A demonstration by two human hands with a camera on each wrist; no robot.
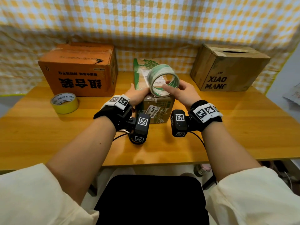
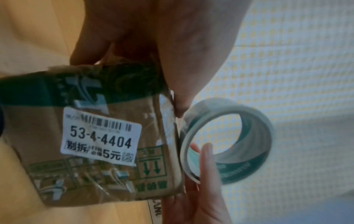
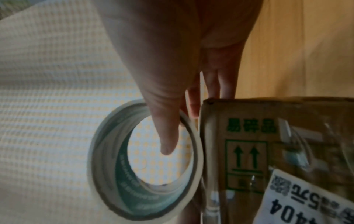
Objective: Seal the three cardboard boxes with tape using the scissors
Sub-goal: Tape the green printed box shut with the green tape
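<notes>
The right hand (image 1: pixel 181 90) pinches the clear tape roll (image 1: pixel 163 79), thumb inside its core, fingers outside, holding it on edge atop the small box (image 1: pixel 154 109) mid-desk (image 1: pixel 227 127). The left hand (image 1: pixel 138 95) presses on the box top just left of the roll, fingers hidden behind it. An orange box (image 1: pixel 78 70) stands back left, a brown box (image 1: pixel 227 67) back right, a yellow tape roll (image 1: pixel 65 103) near the orange one.
</notes>
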